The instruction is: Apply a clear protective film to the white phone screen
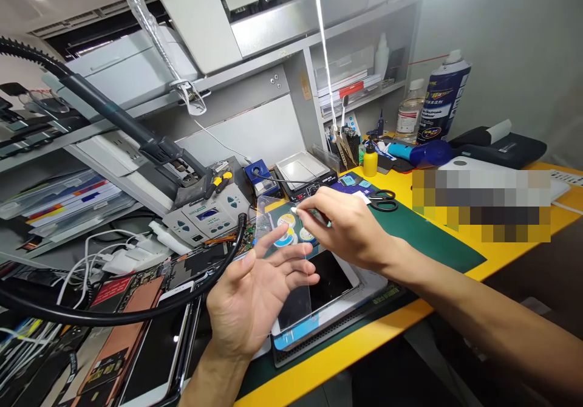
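Observation:
My left hand (262, 291) is turned palm up with its fingers curved and apart. A clear flat sheet (291, 300) stands tilted in it, its edges between the thumb and the fingertips. Over the sheet's top edge my right hand (348, 225) is closed in a pinch. A small white tip (294, 210) shows at its fingertips; the rest of that thing is hidden. Beneath the hands lies a white-framed device with a dark screen (334, 279), on a grey slab. Behind the sheet are round reels (306, 235) with yellow and blue labels.
Phones and phone parts (157, 346) crowd the left, under a thick black hose (136, 316). A soldering station (207, 215) stands behind. Black scissors (382, 199) and a yellow bottle (370, 161) lie beyond my right hand on the green mat (437, 243). A spray can (444, 100) stands at the back right.

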### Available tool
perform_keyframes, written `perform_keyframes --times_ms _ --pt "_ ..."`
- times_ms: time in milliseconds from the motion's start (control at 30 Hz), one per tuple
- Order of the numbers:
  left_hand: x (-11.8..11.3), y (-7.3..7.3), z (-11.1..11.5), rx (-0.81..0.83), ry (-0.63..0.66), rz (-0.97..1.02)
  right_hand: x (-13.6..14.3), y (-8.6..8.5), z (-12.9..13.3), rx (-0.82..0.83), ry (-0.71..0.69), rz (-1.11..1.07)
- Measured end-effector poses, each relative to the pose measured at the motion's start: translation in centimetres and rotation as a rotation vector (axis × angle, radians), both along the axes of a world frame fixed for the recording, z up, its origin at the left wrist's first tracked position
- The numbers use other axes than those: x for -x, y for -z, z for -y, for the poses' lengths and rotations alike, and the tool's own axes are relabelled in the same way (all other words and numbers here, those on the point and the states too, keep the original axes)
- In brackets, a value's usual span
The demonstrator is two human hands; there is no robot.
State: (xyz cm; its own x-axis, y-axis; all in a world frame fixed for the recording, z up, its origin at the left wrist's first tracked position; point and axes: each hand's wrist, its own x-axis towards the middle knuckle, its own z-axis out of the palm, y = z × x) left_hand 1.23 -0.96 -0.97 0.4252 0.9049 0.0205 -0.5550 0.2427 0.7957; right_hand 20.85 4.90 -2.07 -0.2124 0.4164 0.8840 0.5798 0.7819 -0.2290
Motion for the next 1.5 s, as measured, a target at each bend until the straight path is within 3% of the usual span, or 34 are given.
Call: perform_keyframes --times_ms 133,267,500,600,767,1033,1167,1367,1500 --pt "0.0 -0.1 0.1 -0.003 0.006 0.005 -0.6 -0.7 -0.2 0.147 0.056 -0.158" --pt "-0.1 -0.1 0.2 0.01 -0.01 -0.015 -0.7 -1.6 0.6 0.223 -0.052 -0.302" --pt "-0.4 0.0 0.3 -0.045 0.074 -0.015 1.3 -0.6 1.8 -0.067 -0.317 -0.126" --pt "-0.4 0.0 0.4 -0.052 0.068 -0.024 1.6 -0.2 1.6 -0.127 -0.224 -0.083" --pt "-0.2 0.3 0.3 -0.03 0.052 -0.096 0.8 -0.3 0.9 -0.03 -0.013 -0.072" --pt "-0.4 -0.1 0.3 -0.049 0.065 -0.079 -0.6 -0.6 -0.1 0.167 0.075 -0.168" --pt "-0.4 -0.1 0.4 -0.035 0.055 -0.079 -0.7 -1.5 0.7 0.211 -0.03 -0.284" --pt "-0.8 -0.1 0.5 -0.067 0.072 -0.06 1.3 -1.3 2.5 -0.075 -0.413 -0.177" --pt "-0.8 0.0 0.5 -0.087 0.09 -0.072 2.0 -0.4 2.4 -0.163 -0.347 -0.117"
